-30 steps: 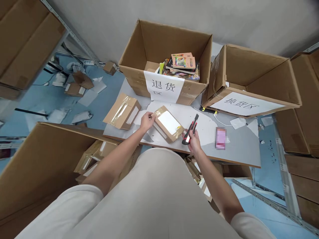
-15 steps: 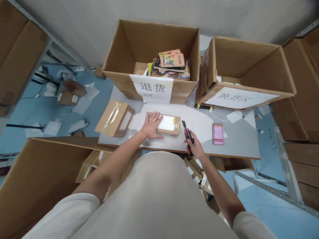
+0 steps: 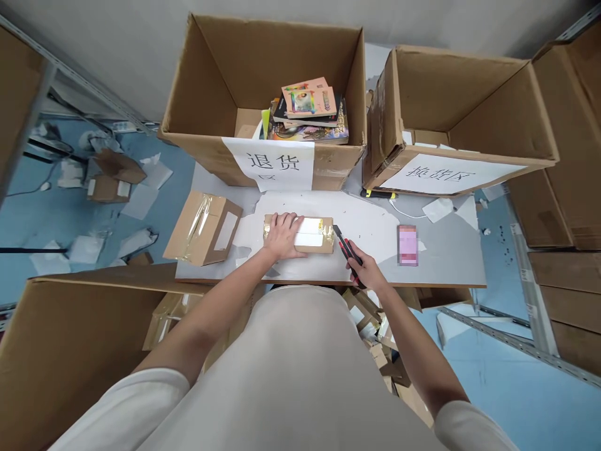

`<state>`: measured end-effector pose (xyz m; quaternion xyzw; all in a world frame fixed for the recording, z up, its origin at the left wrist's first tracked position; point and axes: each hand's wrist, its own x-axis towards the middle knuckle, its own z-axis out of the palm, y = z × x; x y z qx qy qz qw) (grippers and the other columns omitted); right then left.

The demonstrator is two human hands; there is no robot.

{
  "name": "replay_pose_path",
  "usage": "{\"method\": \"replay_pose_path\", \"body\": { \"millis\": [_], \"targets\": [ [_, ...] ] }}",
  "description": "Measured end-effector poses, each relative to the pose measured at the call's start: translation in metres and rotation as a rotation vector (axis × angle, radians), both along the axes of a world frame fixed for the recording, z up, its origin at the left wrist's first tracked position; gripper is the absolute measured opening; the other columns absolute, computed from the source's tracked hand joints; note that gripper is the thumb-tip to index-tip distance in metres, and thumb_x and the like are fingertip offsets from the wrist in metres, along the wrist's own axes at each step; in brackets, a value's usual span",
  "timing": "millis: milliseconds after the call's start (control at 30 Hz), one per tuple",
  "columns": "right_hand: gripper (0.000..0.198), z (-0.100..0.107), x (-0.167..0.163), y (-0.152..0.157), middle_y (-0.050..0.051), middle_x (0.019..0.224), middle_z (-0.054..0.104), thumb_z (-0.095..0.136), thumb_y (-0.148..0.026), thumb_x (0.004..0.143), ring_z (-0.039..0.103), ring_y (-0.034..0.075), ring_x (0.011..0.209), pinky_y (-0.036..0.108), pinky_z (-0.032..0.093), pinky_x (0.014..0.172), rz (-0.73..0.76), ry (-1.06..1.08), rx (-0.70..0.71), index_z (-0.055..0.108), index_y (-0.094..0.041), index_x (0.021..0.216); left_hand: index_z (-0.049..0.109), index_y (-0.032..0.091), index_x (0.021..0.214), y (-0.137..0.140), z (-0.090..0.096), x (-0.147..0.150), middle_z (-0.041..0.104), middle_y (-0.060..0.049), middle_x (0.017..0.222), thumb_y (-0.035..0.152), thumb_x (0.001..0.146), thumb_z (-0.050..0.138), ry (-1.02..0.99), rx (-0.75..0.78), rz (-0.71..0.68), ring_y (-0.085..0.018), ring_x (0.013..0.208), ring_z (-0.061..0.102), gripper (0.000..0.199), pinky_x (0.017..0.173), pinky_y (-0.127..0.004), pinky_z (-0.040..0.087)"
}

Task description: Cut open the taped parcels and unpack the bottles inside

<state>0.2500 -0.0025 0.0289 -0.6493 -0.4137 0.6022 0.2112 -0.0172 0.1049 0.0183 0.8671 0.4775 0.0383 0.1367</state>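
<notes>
A small cardboard box [image 3: 327, 238] with a white label and clear tape lies flat on the table. My left hand [image 3: 283, 235] spans its left part, fingertips near the far edge and thumb along the near edge, holding it down. A black and red utility knife [image 3: 346, 248] is gripped in my right hand [image 3: 365, 271]. Its blade points up and left, right by the box's taped right end; whether it touches cannot be made out. To the left stands a larger taped carton [image 3: 200, 228] with a white label.
Behind are a big open carton [image 3: 338, 168] holding several books [image 3: 310, 103] and another open carton [image 3: 469, 160], both with paper signs. A yellow-black cutter [image 3: 378, 194] lies before them. A blurred pink item [image 3: 407, 245] rests on the table [image 3: 451, 263] at right. Left stands a large carton [image 3: 79, 338].
The knife tip has come closer to the right end of the small box. My left hand stays on the box. The whole view has shifted slightly.
</notes>
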Motion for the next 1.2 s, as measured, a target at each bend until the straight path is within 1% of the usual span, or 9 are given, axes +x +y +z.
{"method": "replay_pose_path", "body": {
  "millis": [133, 400, 667, 800, 933, 1000, 1067, 1133, 1200],
  "targets": [
    [0.063, 0.01, 0.005, -0.005, -0.005, 0.069, 0.052, 0.047, -0.032, 0.087, 0.047, 0.006, 0.041, 0.021, 0.045, 0.04, 0.085, -0.077, -0.013, 0.027, -0.033, 0.146, 0.036, 0.012, 0.138, -0.002, -0.003, 0.002, 0.044, -0.02, 0.128, 0.065, 0.048, 0.072, -0.023, 0.005, 0.058, -0.039, 0.12, 0.035, 0.111, 0.109, -0.057, 0.01],
    [0.061, 0.031, 0.023, 0.001, -0.007, 0.051, 0.046, 0.046, -0.034, 0.09, 0.045, 0.008, 0.037, 0.021, 0.041, 0.04, 0.263, -0.136, -0.04, 0.028, -0.025, 0.147, 0.036, 0.01, 0.138, -0.002, -0.003, 0.003, 0.043, -0.021, 0.129, 0.066, 0.051, 0.069, -0.019, -0.034, 0.048, -0.04, 0.119, 0.034, 0.109, 0.107, -0.058, 0.01],
    [0.067, 0.016, 0.023, -0.025, -0.006, 0.059, 0.049, 0.047, -0.039, 0.088, 0.045, 0.008, 0.039, 0.022, 0.041, 0.041, 0.21, 0.023, -0.047, 0.022, -0.025, 0.149, 0.031, 0.01, 0.141, -0.003, -0.004, 0.003, 0.04, -0.022, 0.134, 0.063, 0.049, 0.071, 0.003, -0.041, 0.061, -0.04, 0.124, 0.031, 0.113, 0.108, -0.058, 0.008],
    [0.066, 0.01, 0.015, -0.044, -0.004, 0.06, 0.05, 0.047, -0.042, 0.087, 0.044, 0.009, 0.041, 0.023, 0.042, 0.044, 0.216, -0.004, -0.04, 0.028, -0.023, 0.147, 0.031, 0.01, 0.141, -0.003, -0.005, 0.002, 0.04, -0.022, 0.133, 0.066, 0.049, 0.07, -0.002, -0.033, 0.056, -0.04, 0.123, 0.031, 0.115, 0.108, -0.058, 0.008],
    [0.064, 0.01, 0.019, -0.058, -0.003, 0.065, 0.054, 0.043, -0.044, 0.088, 0.044, 0.01, 0.043, 0.025, 0.043, 0.047, 0.187, -0.039, -0.029, 0.026, -0.026, 0.147, 0.03, 0.01, 0.142, -0.003, -0.004, 0.001, 0.04, -0.023, 0.134, 0.064, 0.051, 0.071, -0.016, -0.028, 0.032, -0.041, 0.125, 0.031, 0.114, 0.108, -0.058, 0.009],
    [0.065, 0.011, 0.029, -0.063, -0.003, 0.068, 0.056, 0.041, -0.045, 0.089, 0.047, 0.011, 0.044, 0.027, 0.044, 0.049, 0.137, -0.109, 0.005, 0.022, -0.027, 0.148, 0.029, 0.011, 0.142, -0.004, -0.004, 0.0, 0.039, -0.023, 0.136, 0.064, 0.051, 0.072, -0.009, -0.031, 0.025, -0.041, 0.126, 0.031, 0.114, 0.108, -0.059, 0.009],
    [0.066, 0.007, 0.039, -0.063, -0.001, 0.068, 0.057, 0.038, -0.045, 0.091, 0.052, 0.015, 0.05, 0.03, 0.047, 0.056, 0.08, -0.273, 0.053, 0.015, -0.026, 0.15, 0.027, 0.01, 0.143, -0.005, -0.005, 0.0, 0.037, -0.024, 0.138, 0.065, 0.053, 0.071, -0.005, -0.023, 0.019, -0.041, 0.128, 0.03, 0.115, 0.109, -0.059, 0.008],
    [0.068, -0.004, 0.044, -0.055, 0.004, 0.074, 0.061, 0.034, -0.044, 0.092, 0.059, 0.02, 0.062, 0.034, 0.048, 0.065, 0.047, -0.519, 0.068, 0.009, -0.022, 0.151, 0.025, 0.008, 0.144, -0.007, -0.005, -0.002, 0.034, -0.025, 0.141, 0.067, 0.055, 0.069, -0.013, -0.004, 0.008, -0.041, 0.131, 0.028, 0.115, 0.11, -0.058, 0.008],
    [0.067, -0.023, 0.041, -0.039, 0.013, 0.092, 0.063, 0.03, -0.041, 0.093, 0.061, 0.025, 0.079, 0.039, 0.047, 0.075, 0.035, -0.743, 0.052, 0.008, -0.017, 0.151, 0.026, 0.008, 0.143, -0.011, -0.004, -0.005, 0.032, -0.025, 0.143, 0.068, 0.059, 0.066, -0.025, 0.017, -0.007, -0.04, 0.133, 0.026, 0.11, 0.11, -0.057, 0.008]
  ]
}}
